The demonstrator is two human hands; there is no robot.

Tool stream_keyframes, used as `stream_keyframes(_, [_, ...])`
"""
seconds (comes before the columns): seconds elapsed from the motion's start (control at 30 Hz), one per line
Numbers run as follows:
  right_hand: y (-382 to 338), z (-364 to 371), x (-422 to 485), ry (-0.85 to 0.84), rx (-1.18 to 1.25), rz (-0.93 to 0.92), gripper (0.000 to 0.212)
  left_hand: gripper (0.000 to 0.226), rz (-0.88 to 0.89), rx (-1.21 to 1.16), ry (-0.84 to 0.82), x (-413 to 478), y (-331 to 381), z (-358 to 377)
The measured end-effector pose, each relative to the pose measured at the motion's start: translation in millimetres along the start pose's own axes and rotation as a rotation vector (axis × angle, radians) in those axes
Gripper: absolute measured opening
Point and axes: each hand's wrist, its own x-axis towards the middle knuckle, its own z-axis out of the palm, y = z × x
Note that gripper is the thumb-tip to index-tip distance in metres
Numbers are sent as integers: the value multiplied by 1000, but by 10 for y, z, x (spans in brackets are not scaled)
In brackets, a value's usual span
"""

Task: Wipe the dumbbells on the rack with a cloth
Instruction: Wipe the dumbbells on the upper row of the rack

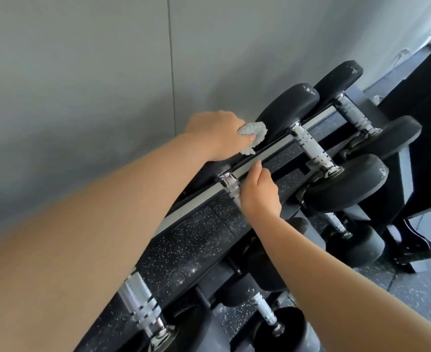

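Dumbbell [228, 182] spans the rack [189, 213] (axis wall-to-viewer) — right hand [259, 196] grips it, left hand [217, 133] clutches cloth [253, 135].

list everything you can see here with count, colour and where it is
dumbbells: at least six, black heads, chrome handles, on both rack tiers
rack: one, black with a silver rail, along the wall
cloth: one, pale grey, bunched against a rear dumbbell head
wall: one, grey, behind the rack
floor: dark, white-speckled, lower right
left grip: one, bare, holds the cloth
right grip: one, bare, curled on a top-tier dumbbell handle
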Motion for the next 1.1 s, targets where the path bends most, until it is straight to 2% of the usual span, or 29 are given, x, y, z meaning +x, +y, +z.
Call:
stream_keyframes(0.07, [-5,0,-7,11,-2,4,59,32,80,-87,99,-139,-89,98])
stream_keyframes(0.13, [-12,2,-4,14,-18,1,57,45,198,-200,262,-320,-211,235])
stream_keyframes(0.2, [-15,5,-8,7,-42,-9,57,48,306,-303,417,-452,-329,363])
stream_keyframes(0.27, [-5,17,4,-2,-38,-10,57,46,314,-329,452,-482,-395,414])
stream_keyframes(0.37, [4,5,10,-16,-49,2,57,52,199,-384,335,-416,-346,297])
stream_keyframes(0.43, [1,3,8,-21,-57,-12,58,46,71,-388,212,-304,-270,176])
stream_keyframes(0.53, [-17,-11,-23,-18,-95,-28,56,34,-101,-240,66,-66,-106,25])
stream_keyframes(0.67, [-20,-15,-27,3,-111,-34,55,37,-162,-251,-159,246,-15,-48])
stream_keyframes(0.8, [-32,-12,-8,16,-123,-26,53,27,-172,-230,-360,424,51,-76])
stream_keyframes(0.97, [-32,-7,-25,31,-129,-40,54,25,-156,-143,-381,499,56,-38])
stream_keyframes(1.1, [-40,8,-63,57,-114,-38,52,29,-100,-71,-267,354,45,-61])
